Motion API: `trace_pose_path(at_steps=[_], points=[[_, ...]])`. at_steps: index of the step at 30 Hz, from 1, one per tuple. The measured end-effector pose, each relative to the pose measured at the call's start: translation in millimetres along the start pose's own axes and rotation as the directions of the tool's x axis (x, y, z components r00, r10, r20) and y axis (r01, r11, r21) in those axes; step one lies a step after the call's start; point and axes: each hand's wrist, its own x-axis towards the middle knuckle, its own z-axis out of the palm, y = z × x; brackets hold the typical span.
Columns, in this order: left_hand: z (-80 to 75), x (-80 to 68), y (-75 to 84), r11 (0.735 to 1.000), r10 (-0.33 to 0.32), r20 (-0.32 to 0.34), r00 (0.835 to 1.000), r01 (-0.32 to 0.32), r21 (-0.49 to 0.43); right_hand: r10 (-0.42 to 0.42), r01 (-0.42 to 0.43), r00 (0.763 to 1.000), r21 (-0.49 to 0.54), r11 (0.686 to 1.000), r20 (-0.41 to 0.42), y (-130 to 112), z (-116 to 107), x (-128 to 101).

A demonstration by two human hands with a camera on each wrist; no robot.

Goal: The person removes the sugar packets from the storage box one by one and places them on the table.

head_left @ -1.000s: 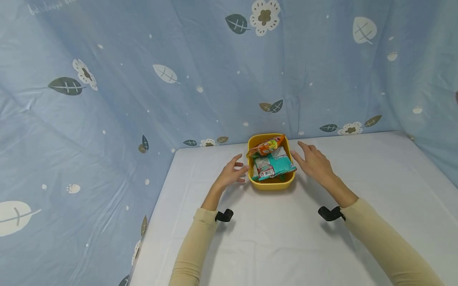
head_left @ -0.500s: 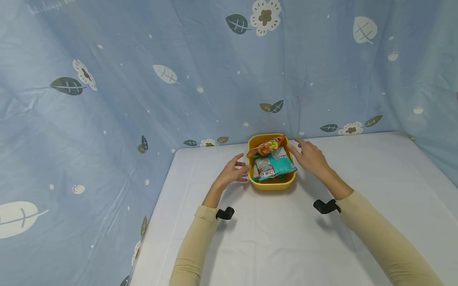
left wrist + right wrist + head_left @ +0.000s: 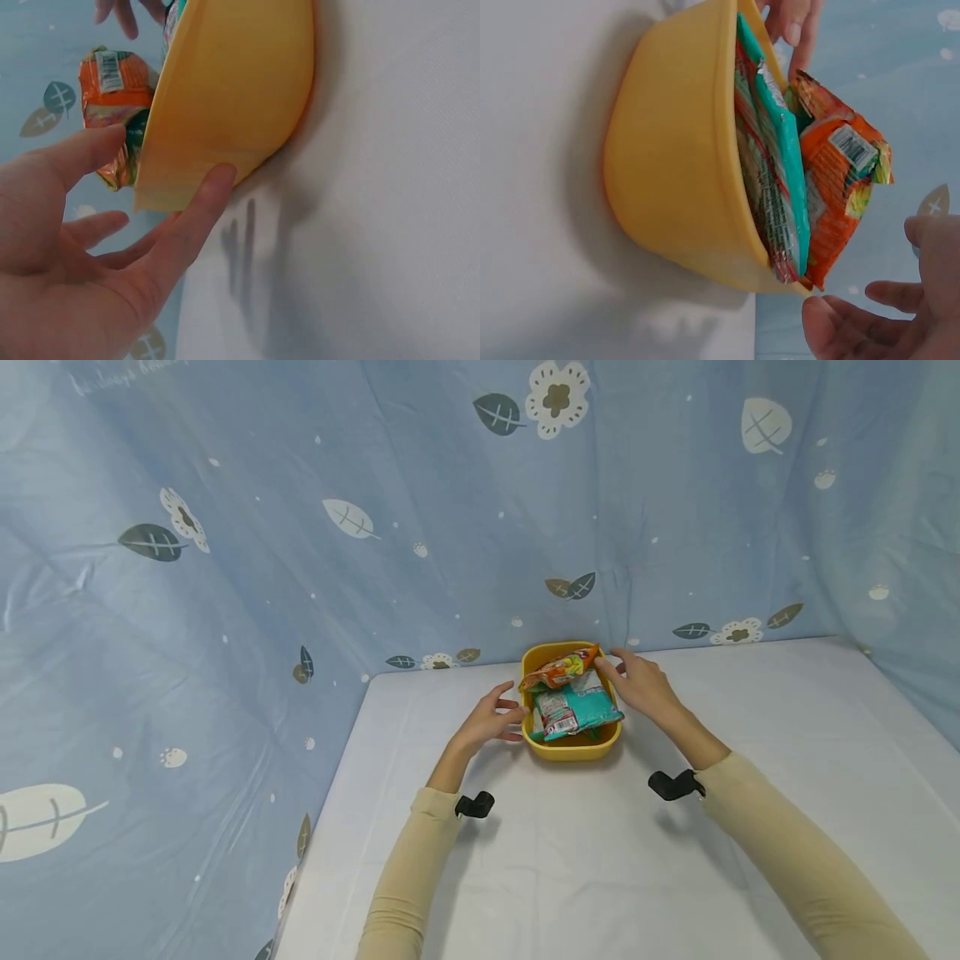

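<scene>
In the head view the right hand [image 3: 643,687] has slid in from the right to the far right rim of the yellow tub [image 3: 572,748], which sits mid-table at the far edge, while the left hand [image 3: 489,720] stays at its left wall. The left wrist view shows that hand's thumb [image 3: 196,212] touching the smooth, stiff, probably slippery wall, fingers loosely open and gripping nothing. In the right wrist view the right hand's fingers [image 3: 832,322] hang relaxed and empty just off the rim, beside the light, crinkly orange packet [image 3: 838,187] and teal packet [image 3: 780,165]; opposite walls under the rim look the safest hold.

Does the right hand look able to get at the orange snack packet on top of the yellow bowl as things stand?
Probably yes. The right hand is open beside the orange snack packet, which lies uncovered on top of the yellow bowl; the left hand stays at the opposite wall.
</scene>
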Motion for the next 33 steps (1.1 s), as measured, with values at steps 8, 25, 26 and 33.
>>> trace_pose_path(at_steps=[8, 25, 26, 33], points=[[0.6, 2.3, -1.9, 1.000, -0.005, 0.001, 1.000, 0.005, -0.005, 0.026, -0.031, 0.998, 0.093, 0.995, 0.055, -5.0, 0.9, 5.4], [-5.4, 11.1, 0.9, 0.999, -0.041, 0.028, 0.999, 0.042, -0.034, 0.046, -0.067, 0.992, 0.180, 0.981, 0.114, -6.8, 4.5, 17.6], [-5.8, 12.0, 1.2, 0.998, -0.041, 0.030, 0.999, 0.042, -0.036, 0.046, -0.067, 0.992, 0.183, 0.981, 0.113, -7.2, 4.5, 18.2], [-7.0, 15.6, 5.0, 0.998, -0.041, 0.052, 0.998, 0.043, -0.036, 0.062, -0.094, 0.989, 0.239, 0.967, 0.136, -13.6, 3.8, 21.5]])
